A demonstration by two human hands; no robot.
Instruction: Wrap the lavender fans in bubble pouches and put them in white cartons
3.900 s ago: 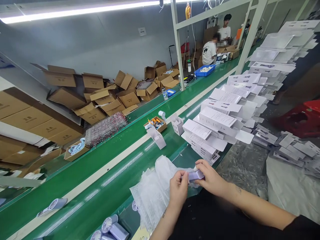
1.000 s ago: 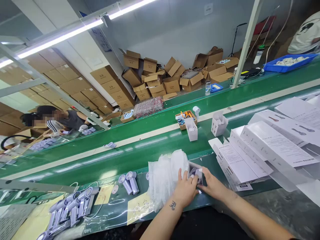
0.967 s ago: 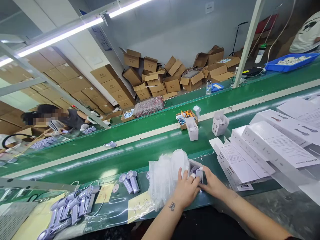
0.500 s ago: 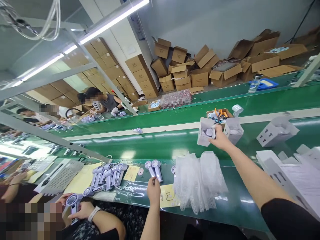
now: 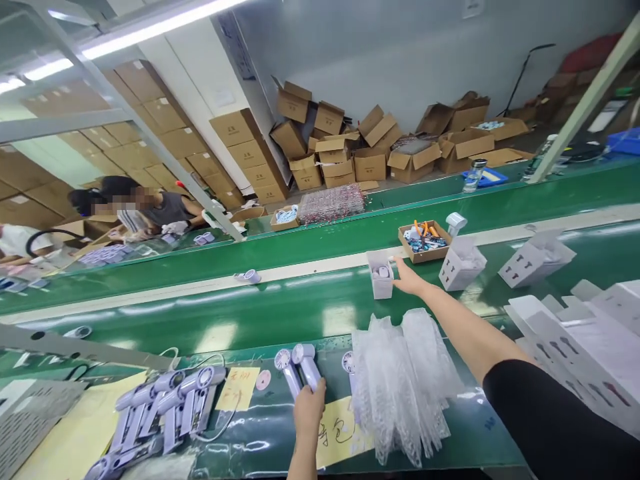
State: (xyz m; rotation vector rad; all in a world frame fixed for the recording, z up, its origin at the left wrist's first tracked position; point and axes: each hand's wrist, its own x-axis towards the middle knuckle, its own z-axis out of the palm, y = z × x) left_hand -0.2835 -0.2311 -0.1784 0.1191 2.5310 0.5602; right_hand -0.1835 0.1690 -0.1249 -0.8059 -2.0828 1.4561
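At the green bench (image 5: 255, 460), head view: left hand (image 5: 309, 407) on a lilac fan (image 5: 307, 363), right hand (image 5: 409, 277) at a white box (image 5: 383, 289)
The left is closed round the fan's lower part, beside a second fan (image 5: 287, 373); the right touches the right side of the box, open-topped on the belt (image 5: 290, 300), but whether its fingers pinch it I cannot tell; bubble bags (image 5: 403, 380) lie between the forearms (image 5: 465, 327), and a cardboard tray (image 5: 431, 255) of mixed items (image 5: 424, 239) sits beyond the right hand
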